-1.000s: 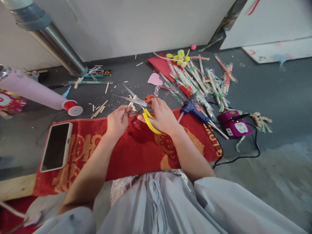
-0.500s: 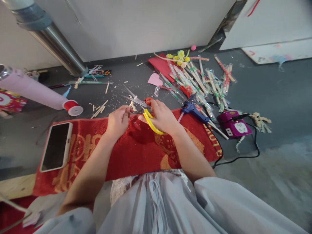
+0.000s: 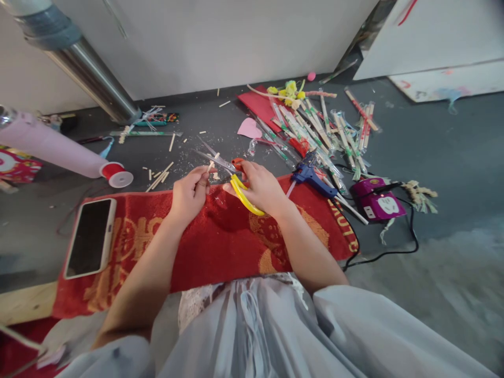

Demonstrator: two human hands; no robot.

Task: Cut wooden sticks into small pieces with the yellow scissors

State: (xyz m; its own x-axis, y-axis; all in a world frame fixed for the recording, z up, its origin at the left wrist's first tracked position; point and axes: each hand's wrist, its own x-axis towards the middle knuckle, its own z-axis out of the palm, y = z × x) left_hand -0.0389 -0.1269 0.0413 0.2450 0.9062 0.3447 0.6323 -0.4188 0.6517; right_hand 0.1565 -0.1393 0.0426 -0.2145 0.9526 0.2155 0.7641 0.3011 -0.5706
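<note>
On red towel (image 3: 220, 252), "LOV" lettering (image 3: 342, 220); right hand (image 3: 263, 190) holding scissors (image 3: 229, 167).

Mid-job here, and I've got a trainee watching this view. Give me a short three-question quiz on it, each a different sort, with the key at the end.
1. Multiple choice: What does the right hand hold?
A) the glue gun
B) the scissors
C) the spool

2. True or false: The phone lies on the red towel.

3. Fill in the missing word: The left hand pinches a short pale stick, whose far end is at the open ____ of the scissors.

Key: 1: B; 2: true; 3: blades.
</note>
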